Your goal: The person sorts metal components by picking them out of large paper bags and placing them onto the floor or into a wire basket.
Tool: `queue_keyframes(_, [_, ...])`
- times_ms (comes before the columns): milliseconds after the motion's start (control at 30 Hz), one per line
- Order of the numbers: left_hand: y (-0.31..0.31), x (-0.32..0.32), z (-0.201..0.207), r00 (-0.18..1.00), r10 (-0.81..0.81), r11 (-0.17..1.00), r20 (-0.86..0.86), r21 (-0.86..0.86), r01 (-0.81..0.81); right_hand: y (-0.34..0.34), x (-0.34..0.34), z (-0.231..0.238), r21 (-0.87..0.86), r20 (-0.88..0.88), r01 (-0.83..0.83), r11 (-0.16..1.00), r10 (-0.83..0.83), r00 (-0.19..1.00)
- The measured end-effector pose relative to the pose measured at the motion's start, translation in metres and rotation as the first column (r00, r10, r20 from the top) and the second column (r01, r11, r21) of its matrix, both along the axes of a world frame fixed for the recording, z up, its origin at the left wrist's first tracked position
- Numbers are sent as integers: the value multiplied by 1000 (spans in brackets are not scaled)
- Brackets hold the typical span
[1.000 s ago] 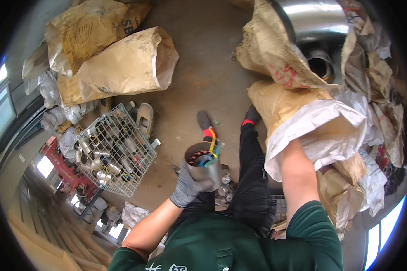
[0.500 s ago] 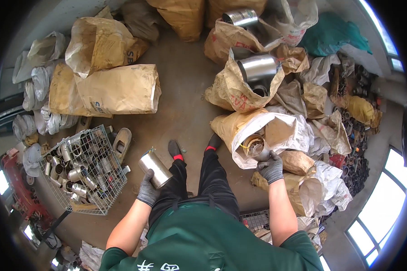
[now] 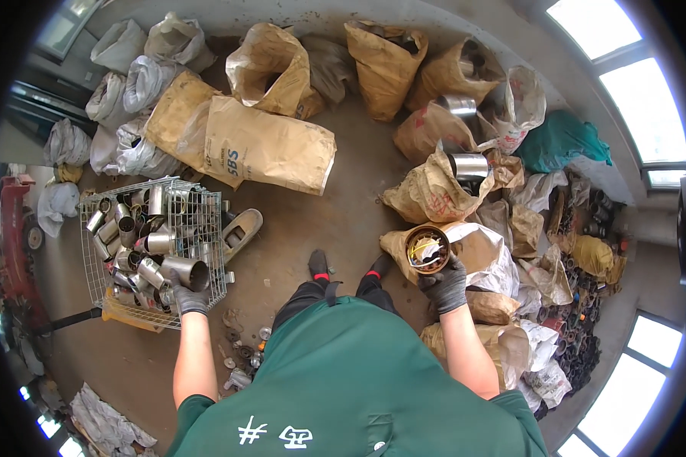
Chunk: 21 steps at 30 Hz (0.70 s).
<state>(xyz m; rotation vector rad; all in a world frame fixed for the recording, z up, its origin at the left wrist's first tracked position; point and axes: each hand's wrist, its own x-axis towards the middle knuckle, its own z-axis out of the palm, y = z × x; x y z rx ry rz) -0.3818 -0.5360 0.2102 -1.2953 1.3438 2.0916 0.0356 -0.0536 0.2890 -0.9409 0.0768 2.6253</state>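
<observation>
The round motor part [image 3: 427,250] is a short, drum-like piece with a brownish, dark-edged rim, its mouth turned up to the camera, and pale material and yellow wires bunched inside it. The right hand [image 3: 443,289], in a dark grey glove, grips it by its near right side, so it sits just above the knuckles; the fingers beneath it are hidden, and its lower wall hardly shows. Behind that grip, and partly covered by it, lies one brown sack with a white lining [image 3: 489,255], its mouth facing right. Well apart on the other side, the gloved left hand [image 3: 188,297] has its fingers against one silver cylinder [image 3: 193,274] with a dark hollow end; whether they clasp it or only rest there, I cannot tell. That cylinder lies among other metal cylinders [image 3: 159,244] in one wire basket [image 3: 223,247]; these number more than a dozen, but they overlap too much for an exact count. Just right of the basket, beyond the left hand, is one tan, hollow, shoe-like object [image 3: 242,231]. Farther beyond the right hand, two brown sacks each show one large shiny cylinder, and one teal sack [image 3: 562,143] stands to their right. At the far left, past the basket, a red machine [image 3: 15,244] is blurred and partly lost in the dark rim.
</observation>
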Motion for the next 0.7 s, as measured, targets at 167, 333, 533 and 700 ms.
queue_keyframes(167, [-138, -100, 5, 861, 356, 933, -365, 88, -349, -29, -43, 25, 13, -62, -101, 995, 102, 993])
queue_keyframes(333, [-94, -116, -4, 925, -44, 971, -377, -234, -49, -46, -88, 41, 29, -147, -220, 975, 222, 964])
queue_keyframes(533, [117, 27, 93, -11, -857, 374, -515, -636, 675, -63, -142, 22, 34, 22, -461, 887, 461, 887])
queue_keyframes(700, [172, 91, 121, -284, -853, 58, -438, -619, 783, -74, -174, -12, -11, 224, -558, 830, 546, 807])
